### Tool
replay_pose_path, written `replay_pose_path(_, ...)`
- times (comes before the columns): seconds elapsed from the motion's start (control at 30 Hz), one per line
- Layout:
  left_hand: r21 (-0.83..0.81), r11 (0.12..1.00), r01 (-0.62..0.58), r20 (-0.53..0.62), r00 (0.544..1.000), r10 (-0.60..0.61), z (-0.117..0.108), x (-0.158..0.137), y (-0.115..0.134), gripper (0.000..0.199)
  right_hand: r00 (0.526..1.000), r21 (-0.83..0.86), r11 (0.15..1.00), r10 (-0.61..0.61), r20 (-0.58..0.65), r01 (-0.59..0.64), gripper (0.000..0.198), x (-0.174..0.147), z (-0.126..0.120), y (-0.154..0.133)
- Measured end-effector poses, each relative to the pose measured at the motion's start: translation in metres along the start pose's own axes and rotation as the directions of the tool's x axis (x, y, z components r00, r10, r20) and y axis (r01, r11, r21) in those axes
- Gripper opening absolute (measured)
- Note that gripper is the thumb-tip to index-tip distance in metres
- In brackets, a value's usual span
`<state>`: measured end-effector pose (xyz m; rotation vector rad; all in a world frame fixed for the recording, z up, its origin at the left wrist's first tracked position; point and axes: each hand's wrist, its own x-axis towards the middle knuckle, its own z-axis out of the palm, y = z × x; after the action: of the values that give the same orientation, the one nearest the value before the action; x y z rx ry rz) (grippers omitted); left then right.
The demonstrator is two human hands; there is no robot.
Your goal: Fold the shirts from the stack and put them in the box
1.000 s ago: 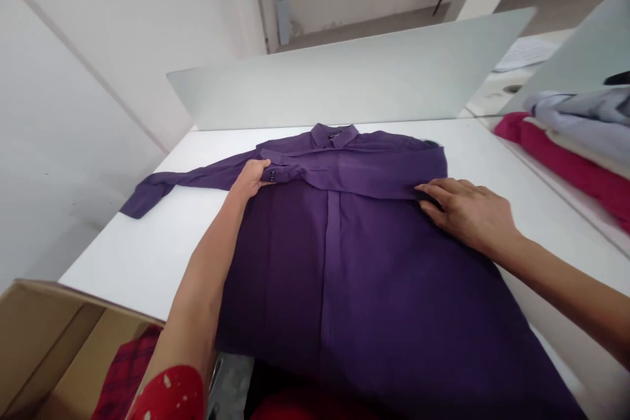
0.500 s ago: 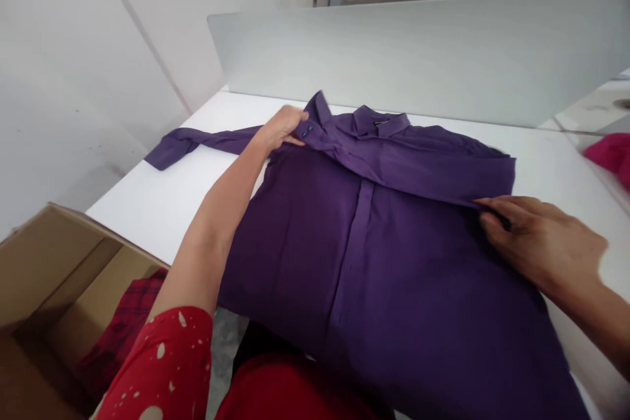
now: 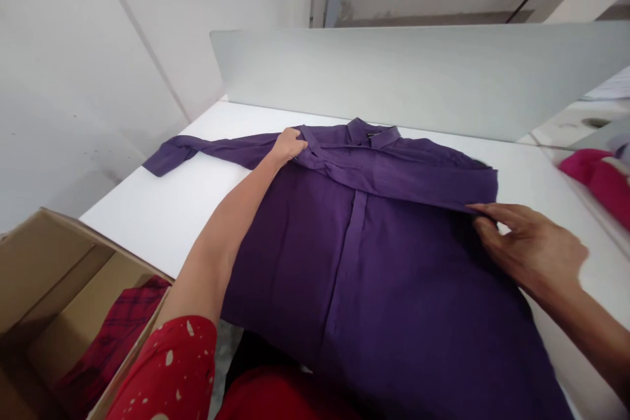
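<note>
The cuff end (image 3: 311, 137) by the left hand (image 3: 288, 146) has dropped since a moment ago, from a raised flap to lying almost flat across the purple shirt (image 3: 394, 289). The shirt lies front up on the white table (image 3: 197, 203), its lower part reaching past the near edge. From here I see the left fingers pinching the folded sleeve (image 3: 418, 180) near its end; those of the right hand (image 3: 539, 246) pinch its lower edge by the fold. Uneven tension could twist the sleeve further, as it already bunches beside the left hand. The overhanging hem (image 3: 251, 323) might drag everything askew.
</note>
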<state>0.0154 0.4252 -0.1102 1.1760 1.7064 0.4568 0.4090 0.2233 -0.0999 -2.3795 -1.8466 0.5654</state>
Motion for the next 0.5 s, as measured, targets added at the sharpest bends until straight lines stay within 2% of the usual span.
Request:
replay_pose_path(0.1, -0.130, 0.990, -0.057, 0.017, 0.998, 0.060, 0.010, 0.003, 0.009, 0.022, 0.990, 0.064, 0.995, 0.082, -0.114, -0.075, 0.037, -0.001, -0.002, 0.002)
replay_pose_path(0.17, -0.173, 0.984, -0.048, 0.006, 0.999, 0.049, 0.014, 0.002, 0.010, 0.017, 0.978, 0.091, 0.989, 0.128, -0.163, -0.114, 0.038, -0.003, -0.001, 0.004)
replay_pose_path(0.3, -0.008, 0.998, 0.069, -0.051, 0.996, -0.069, 0.019, -0.003, -0.003, 0.016, 0.971, 0.039, 0.979, 0.205, -0.126, -0.202, 0.037, -0.013, 0.003, 0.009)
replay_pose_path(0.37, 0.047, 0.994, 0.095, -0.076, 0.993, -0.091, 0.019, -0.004, -0.011, 0.017, 0.983, -0.010, 0.986, 0.164, -0.082, -0.165, 0.037, -0.017, 0.004, 0.010)
replay_pose_path(0.5, 0.079, 0.993, 0.092, -0.084, 0.993, -0.086, 0.013, -0.002, -0.012, 0.015, 1.000, -0.104, 0.994, 0.013, -0.008, -0.014, 0.043, -0.021, -0.001, 0.006)
